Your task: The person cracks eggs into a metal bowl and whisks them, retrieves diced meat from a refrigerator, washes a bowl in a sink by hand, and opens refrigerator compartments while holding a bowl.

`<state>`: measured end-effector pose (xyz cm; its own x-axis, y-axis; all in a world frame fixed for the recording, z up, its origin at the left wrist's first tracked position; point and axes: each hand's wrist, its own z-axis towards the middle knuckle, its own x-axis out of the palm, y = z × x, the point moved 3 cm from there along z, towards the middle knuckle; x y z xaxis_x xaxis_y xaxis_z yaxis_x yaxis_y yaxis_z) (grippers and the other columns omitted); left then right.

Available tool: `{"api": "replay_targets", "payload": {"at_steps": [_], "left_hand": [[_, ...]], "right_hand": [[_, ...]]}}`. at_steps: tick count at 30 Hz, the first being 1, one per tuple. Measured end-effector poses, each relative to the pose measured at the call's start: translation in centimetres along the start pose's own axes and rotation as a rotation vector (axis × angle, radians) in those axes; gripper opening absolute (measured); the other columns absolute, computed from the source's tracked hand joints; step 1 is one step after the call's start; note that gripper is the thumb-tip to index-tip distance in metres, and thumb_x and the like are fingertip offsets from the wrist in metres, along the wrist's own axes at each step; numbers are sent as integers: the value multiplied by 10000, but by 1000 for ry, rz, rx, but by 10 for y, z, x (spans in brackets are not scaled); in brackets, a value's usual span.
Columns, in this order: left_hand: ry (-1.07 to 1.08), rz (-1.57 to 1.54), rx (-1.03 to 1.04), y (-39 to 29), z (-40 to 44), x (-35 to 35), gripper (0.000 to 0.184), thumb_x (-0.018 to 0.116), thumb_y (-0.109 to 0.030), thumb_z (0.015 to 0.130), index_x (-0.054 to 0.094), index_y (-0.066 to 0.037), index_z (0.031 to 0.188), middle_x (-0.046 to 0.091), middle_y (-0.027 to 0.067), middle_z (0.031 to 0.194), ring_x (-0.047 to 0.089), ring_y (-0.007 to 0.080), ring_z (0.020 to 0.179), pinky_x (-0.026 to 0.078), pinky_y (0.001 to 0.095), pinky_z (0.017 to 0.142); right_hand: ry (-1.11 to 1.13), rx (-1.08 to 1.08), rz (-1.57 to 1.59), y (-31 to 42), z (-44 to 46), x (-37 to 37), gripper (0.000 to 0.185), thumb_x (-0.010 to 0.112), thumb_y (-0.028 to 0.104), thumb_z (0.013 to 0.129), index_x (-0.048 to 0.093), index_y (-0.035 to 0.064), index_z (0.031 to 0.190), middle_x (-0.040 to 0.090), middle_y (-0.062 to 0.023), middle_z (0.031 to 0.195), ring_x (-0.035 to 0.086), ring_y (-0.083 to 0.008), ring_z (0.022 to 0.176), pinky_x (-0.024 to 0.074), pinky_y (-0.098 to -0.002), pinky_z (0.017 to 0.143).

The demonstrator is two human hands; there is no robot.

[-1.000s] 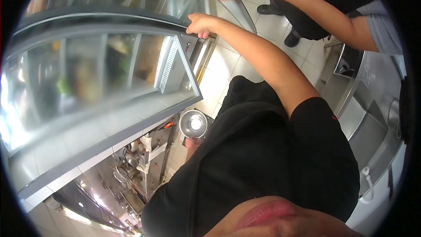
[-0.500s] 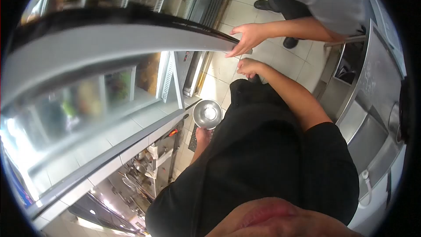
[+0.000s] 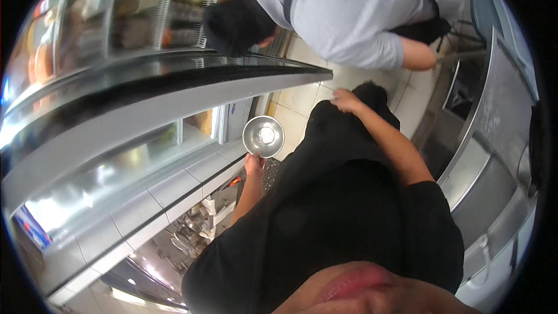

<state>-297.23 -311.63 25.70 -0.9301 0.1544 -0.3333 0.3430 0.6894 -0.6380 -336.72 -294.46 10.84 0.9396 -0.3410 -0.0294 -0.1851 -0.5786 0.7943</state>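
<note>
My left hand (image 3: pixel 254 164) grips the near rim of a round metal bowl (image 3: pixel 253 141). The bowl is held out to the left of my black apron, its opening facing up, with a bright glare inside. My right hand (image 3: pixel 347 100) is in front of the apron, close to the end of the open fridge door (image 3: pixel 232 94) but apart from it. Its fingers look curled together. Blur hides what they hold, if anything.
A co-worker in a grey shirt (image 3: pixel 360 14) bends toward the fridge shelves (image 3: pixel 163 9), which hold several containers. White tiles (image 3: pixel 174 189) edge a ledge at left. A steel counter (image 3: pixel 488 99) runs along the right. Utensils (image 3: pixel 186 235) sit below the ledge.
The co-worker has let go of the door and bent down toward the shelves. The door has shifted lower in view. My left hand and the bowl have moved slightly up and left; my right hand is lower.
</note>
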Motion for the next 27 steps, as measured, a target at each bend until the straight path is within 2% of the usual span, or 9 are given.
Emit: {"api": "replay_targets", "payload": {"at_steps": [3,8,10,12,18,20,22,24,27], "left_hand": [[-45,3,5,0,-20,21,246,485,22,841,521,-56,1071,611,85,953,627,199,739,569,344,610],[15,-98,24,31,-41,57,224,473,50,842,506,4,1058,613,148,998,653,278,820,599,391,690],[-34,-74,-24,37,-56,73,187,475,58,838,505,3,1015,615,155,990,658,311,832,599,421,695],[0,-151,-51,48,-64,82,165,474,59,838,506,0,989,616,153,982,661,311,831,600,421,684],[-27,-117,-56,67,-76,90,187,478,54,815,506,1,992,601,156,958,660,315,816,594,418,681],[-22,-131,-60,62,-82,91,196,486,48,815,505,6,1005,598,161,972,656,313,832,594,415,684],[-47,-168,-66,61,-75,79,211,497,63,804,502,17,1010,594,167,979,649,311,865,595,416,691],[-91,-218,-65,66,-64,75,191,504,68,802,502,17,986,592,164,971,646,307,865,596,419,693],[-58,-250,-4,53,-67,75,112,526,50,808,498,10,910,586,151,941,645,296,852,597,428,704]], "right_hand": [[135,109,4,1,-26,-43,322,609,160,827,576,-12,1096,562,-65,635,527,-147,485,408,-297,407],[-110,233,101,-41,-23,-120,418,626,206,777,585,15,1148,638,-139,834,596,-197,612,486,-329,510],[-151,210,25,-38,-25,-152,402,633,205,785,583,-1,1126,633,-105,792,580,-181,573,473,-310,495],[-125,278,-36,-39,-24,-177,391,617,182,821,551,19,1170,632,-79,926,568,-130,593,465,-269,472],[-135,259,-88,-59,-11,-195,332,587,140,841,558,-5,1137,612,-74,828,539,-123,530,423,-257,415],[-131,-12,-245,-46,-13,-179,394,609,153,825,552,-9,1179,652,-120,903,623,-205,727,518,-332,650],[33,-110,-156,5,-28,-142,549,638,136,795,471,2,1300,638,-166,1066,626,-245,921,504,-359,810],[54,-256,-13,92,-62,-110,721,666,118,755,355,52,1401,554,-181,1242,598,-286,1040,467,-383,890],[-114,-821,-229,193,-74,-72,830,680,99,737,254,106,1449,501,-201,1298,482,-339,1219,407,-388,992]]}}
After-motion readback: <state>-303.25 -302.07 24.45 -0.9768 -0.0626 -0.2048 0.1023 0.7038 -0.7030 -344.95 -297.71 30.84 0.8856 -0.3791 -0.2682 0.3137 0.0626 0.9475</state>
